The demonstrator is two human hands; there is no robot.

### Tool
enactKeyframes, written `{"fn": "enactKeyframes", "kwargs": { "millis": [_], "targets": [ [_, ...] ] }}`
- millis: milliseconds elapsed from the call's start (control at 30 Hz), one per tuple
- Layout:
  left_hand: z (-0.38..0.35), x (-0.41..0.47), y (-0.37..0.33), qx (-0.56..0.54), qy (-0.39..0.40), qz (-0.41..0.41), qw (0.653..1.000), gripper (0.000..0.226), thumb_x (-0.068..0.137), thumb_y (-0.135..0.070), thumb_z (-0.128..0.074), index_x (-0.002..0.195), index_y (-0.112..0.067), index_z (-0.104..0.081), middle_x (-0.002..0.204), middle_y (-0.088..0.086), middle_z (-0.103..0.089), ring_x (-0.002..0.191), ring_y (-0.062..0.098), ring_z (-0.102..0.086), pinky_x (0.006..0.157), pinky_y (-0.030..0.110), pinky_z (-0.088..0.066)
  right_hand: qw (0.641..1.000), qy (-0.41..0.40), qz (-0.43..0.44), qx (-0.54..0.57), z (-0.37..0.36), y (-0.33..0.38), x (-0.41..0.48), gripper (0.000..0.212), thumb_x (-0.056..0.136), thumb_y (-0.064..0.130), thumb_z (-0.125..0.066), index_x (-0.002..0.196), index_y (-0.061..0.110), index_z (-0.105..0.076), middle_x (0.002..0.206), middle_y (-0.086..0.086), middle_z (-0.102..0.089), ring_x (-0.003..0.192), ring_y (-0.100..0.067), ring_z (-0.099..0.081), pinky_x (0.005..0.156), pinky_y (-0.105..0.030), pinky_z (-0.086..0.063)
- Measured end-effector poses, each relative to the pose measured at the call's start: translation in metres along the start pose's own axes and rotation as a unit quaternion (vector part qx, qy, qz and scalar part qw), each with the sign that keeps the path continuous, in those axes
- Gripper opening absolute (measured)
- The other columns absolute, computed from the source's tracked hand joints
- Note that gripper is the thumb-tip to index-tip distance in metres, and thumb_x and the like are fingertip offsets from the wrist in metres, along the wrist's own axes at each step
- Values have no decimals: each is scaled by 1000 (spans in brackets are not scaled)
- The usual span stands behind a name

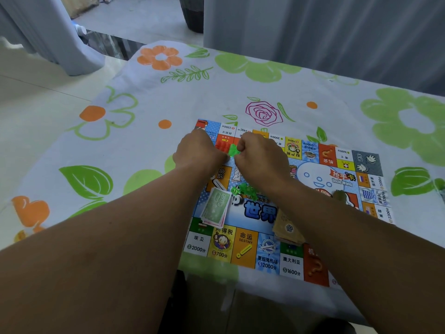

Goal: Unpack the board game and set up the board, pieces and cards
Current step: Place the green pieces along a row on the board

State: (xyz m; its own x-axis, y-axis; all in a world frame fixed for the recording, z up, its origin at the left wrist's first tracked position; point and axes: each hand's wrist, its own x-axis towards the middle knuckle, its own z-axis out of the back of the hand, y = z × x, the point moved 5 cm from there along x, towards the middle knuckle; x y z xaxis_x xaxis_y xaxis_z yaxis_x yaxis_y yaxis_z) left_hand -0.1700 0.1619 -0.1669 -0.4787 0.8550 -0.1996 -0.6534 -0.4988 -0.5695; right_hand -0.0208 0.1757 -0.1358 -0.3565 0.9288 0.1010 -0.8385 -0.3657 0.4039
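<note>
A colourful game board [320,174] lies flat on the flowered tablecloth [149,109]. Above its far left part, my left hand [199,153] and my right hand [260,160] meet, both pinching a small bright green plastic piece [233,150] between them. More green plastic pieces [244,189] lie in a loose heap on the board's middle. A stack of paper money [215,208] with a green 500 note on top rests near the board's left side. A tan stack of cards [287,229] sits by my right forearm, partly hidden.
The table's near edge runs just below the board, with dark space [216,309] underneath. Grey curtains [313,27] hang behind the table. A pale plastic stand [60,44] is on the tiled floor at the far left.
</note>
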Motion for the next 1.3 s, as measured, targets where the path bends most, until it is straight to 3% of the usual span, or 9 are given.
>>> {"fn": "enactKeyframes", "kwargs": {
  "millis": [233, 333, 600, 767, 900, 1067, 1167, 1233, 1300],
  "targets": [
    [3, -2, -2, -11, 10, 10, 1000, 37, 67, -39, -82, 93, -17, -68, 90, 1, -70, 82, 24, -69, 79, 40, -59, 997, 32, -39, 53, 20, -14, 10, 10, 83, 16, -62, 90, 17, -69, 88, -1, -69, 83, -23, -63, 75, -37, -54],
    [3, -4, -2, -19, 16, 15, 1000, 35, 70, -37, -84, 93, -17, -67, 90, 1, -70, 81, 25, -69, 80, 41, -59, 990, 97, -26, 100, 34, -25, 11, 9, 83, 9, -64, 81, 14, -71, 79, 2, -69, 77, -17, -64, 75, -38, -57],
    [5, -6, -3, -24, 18, 19, 999, 42, 68, -42, -85, 96, -16, -67, 91, 1, -70, 83, 24, -69, 81, 42, -59, 956, 274, -5, 105, 39, -37, -1, 16, 84, -1, -72, 91, 13, -75, 71, -2, -67, 64, -15, -62, 65, -35, -54],
    [5, -7, -4, -26, 18, 23, 999, 41, 69, -41, -86, 96, -17, -67, 89, 0, -70, 81, 23, -69, 81, 42, -59, 955, 287, 8, 73, 36, -34, -4, 9, 84, 6, -73, 91, 11, -76, 77, 1, -69, 75, -17, -67, 73, -37, -58],
    [5, -8, -5, -26, 21, 25, 999, 42, 68, -41, -86, 97, -18, -66, 92, 0, -71, 82, 24, -70, 82, 42, -59, 956, 286, 21, 59, 32, -32, -7, 8, 84, 19, -79, 86, 13, -74, 72, 5, -64, 68, -13, -61, 67, -34, -53],
    [7, -10, -6, -27, 17, 23, 999, 27, 72, -31, -82, 88, -17, -67, 87, 1, -70, 80, 24, -69, 81, 42, -59, 954, 291, 36, 65, 28, -28, -7, 9, 89, 19, -75, 87, 10, -75, 70, 7, -64, 66, -6, -59, 63, -25, -44],
    [9, -12, -7, -33, 12, 25, 999, 21, 74, -27, -80, 87, -16, -67, 87, 1, -70, 80, 24, -69, 81, 41, -59, 956, 283, 20, 75, 26, -30, -6, 19, 94, 17, -70, 93, -2, -73, 82, -12, -71, 68, -14, -61, 61, -24, -46],
    [10, -13, -7, -38, 10, 26, 999, 19, 76, -25, -77, 89, -15, -67, 85, 1, -69, 78, 22, -68, 79, 40, -59, 959, 269, -1, 91, 24, -33, -5, 28, 96, 14, -67, 95, -14, -67, 89, -30, -67, 64, -20, -57, 53, -13, -45],
    [12, -14, -8, -41, 8, 27, 999, 18, 76, -22, -73, 91, -13, -68, 84, 2, -68, 78, 23, -67, 79, 39, -59, 962, 253, -14, 100, 23, -35, -4, 27, 95, 13, -68, 92, -14, -68, 84, -24, -69, 61, -15, -61, 56, -15, -48]
  ]
}}
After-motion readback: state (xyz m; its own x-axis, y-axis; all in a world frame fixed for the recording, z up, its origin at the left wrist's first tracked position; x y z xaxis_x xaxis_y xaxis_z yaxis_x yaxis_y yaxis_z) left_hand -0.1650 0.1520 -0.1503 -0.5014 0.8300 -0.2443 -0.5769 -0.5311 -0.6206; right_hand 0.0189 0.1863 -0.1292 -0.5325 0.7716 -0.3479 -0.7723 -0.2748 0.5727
